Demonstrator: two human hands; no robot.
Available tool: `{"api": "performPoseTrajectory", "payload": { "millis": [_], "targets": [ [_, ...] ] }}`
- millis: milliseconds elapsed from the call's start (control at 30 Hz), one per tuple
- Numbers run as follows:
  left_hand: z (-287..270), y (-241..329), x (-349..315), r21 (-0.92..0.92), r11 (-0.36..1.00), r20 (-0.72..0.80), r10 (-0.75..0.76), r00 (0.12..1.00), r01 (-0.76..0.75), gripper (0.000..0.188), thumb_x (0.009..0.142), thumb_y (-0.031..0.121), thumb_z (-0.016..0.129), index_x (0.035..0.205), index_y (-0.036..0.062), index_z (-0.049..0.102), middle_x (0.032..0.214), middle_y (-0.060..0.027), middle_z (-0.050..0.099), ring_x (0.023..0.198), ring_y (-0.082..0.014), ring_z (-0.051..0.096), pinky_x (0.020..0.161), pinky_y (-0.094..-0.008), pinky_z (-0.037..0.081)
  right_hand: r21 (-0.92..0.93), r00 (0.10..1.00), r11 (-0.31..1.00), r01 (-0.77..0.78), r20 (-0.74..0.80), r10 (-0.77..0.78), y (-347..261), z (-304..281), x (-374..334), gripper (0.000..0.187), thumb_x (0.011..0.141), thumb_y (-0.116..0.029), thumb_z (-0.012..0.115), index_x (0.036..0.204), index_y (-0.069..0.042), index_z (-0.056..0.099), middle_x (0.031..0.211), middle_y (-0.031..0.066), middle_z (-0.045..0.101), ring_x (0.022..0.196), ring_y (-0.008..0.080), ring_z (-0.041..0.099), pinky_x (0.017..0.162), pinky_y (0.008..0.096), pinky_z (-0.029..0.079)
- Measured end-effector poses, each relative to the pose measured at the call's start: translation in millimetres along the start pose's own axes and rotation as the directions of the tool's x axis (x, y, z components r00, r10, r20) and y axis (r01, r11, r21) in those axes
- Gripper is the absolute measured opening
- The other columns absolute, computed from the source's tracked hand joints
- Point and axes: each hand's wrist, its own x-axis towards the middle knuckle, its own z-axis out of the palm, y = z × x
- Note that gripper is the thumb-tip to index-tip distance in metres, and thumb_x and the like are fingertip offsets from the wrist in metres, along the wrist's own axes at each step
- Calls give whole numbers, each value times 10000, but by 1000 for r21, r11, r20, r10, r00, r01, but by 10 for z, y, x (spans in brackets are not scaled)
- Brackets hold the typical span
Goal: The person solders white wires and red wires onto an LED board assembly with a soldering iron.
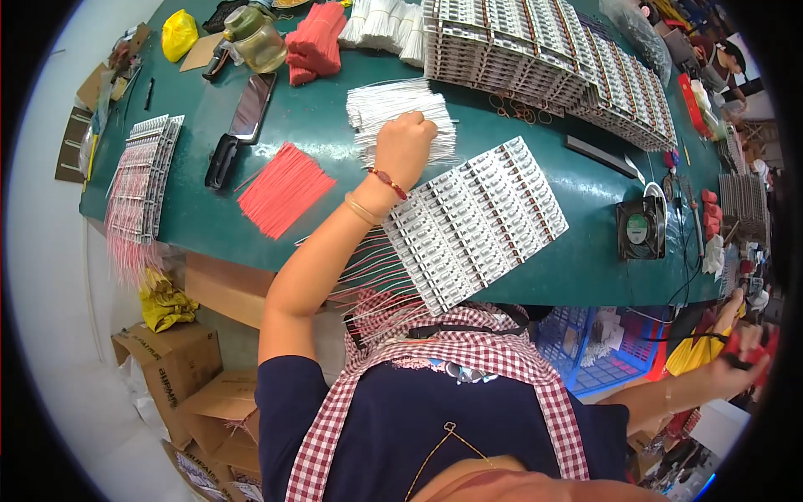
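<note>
At the far left of the green worktop [598, 272] lie wired circuit panels [144, 180], their pink wire ends hanging over the edge. Below them stands a cardboard box [186, 356], a crumpled yellow bag [167, 305] on its top; the interior of the box is hidden. On the worktop above, a knotted yellow plastic bag [178, 35] conceals its contents, while a clear jar [255, 42] farther right holds a yellowish liquid. Nearer the front lies a flat batch of red wires [286, 191]. The left hand [406, 146], its fingers curled into a loose fist, rests over a spread of white wires [372, 109] at mid-worktop; whether it grips any cannot be told. Just in front, a white circuit panel [477, 222] lies at a slant. Below the worktop's front edge, a blue plastic crate [559, 335] contains small whitish pieces. At far right, the right hand [740, 372] extends clear of the worktop, fingers partly bent beside something dark; blur hides whether it is held.
</note>
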Motion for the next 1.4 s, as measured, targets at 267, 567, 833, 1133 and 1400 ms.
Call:
{"api": "performPoseTrajectory", "payload": {
  "millis": [267, 567, 833, 1133, 1400],
  "targets": [
    [-286, -95, -61, -380, 904, 29, -201, 979, 197, 148, 884, -3, 609, 989, -11, 713, 782, -100, 640, 624, -181, 638, 607, -291, 518, 131, 860, 851, -509, 30, 510, 1319, 313, -1095, 469, 1034, -373, 482, 1295, 16, 453, 737, 67, 500, 470, 88, 400, 432, 237, 371],
    [-921, -48, -276, -654, 318, 502, -495, 709, 686, 174, 929, 64, 645, 1021, -75, 693, 831, -66, 697, 728, -102, 639, 685, -227, 528, 68, 510, 508, -858, 222, 831, 1985, 1168, -1555, 494, 1022, -422, 477, 1276, -1, 437, 676, 51, 509, 435, 81, 412, 447, 247, 417],
    [-1003, 13, -431, -519, 583, 381, -497, 780, 625, 119, 901, 49, 671, 989, -13, 723, 794, -42, 663, 693, -112, 620, 640, -249, 500, 27, 426, 432, -901, 237, 873, 2087, 1337, -1630, 493, 989, -359, 548, 1250, 50, 460, 665, 102, 547, 451, 128, 494, 471, 297, 488],
    [-563, 90, -525, -189, 970, 99, -135, 986, 152, 102, 747, 28, 687, 844, 56, 675, 742, -95, 513, 733, -266, 571, 636, -392, 471, -67, 444, 460, -885, 169, 880, 2120, 1316, -1713, 455, 989, -321, 540, 1233, 57, 473, 645, 98, 544, 453, 124, 494, 483, 295, 487],
    [-13, 118, -104, -8, 999, -27, 41, 999, -41, 90, 728, 43, 655, 766, 117, 689, 757, -22, 569, 752, -204, 588, 616, -333, 509, 29, 512, 512, -859, 76, 856, 2153, 1259, -1638, 406, 1021, -320, 472, 1235, 24, 485, 648, 66, 534, 445, 95, 437, 472, 271, 439]
  ]
}}
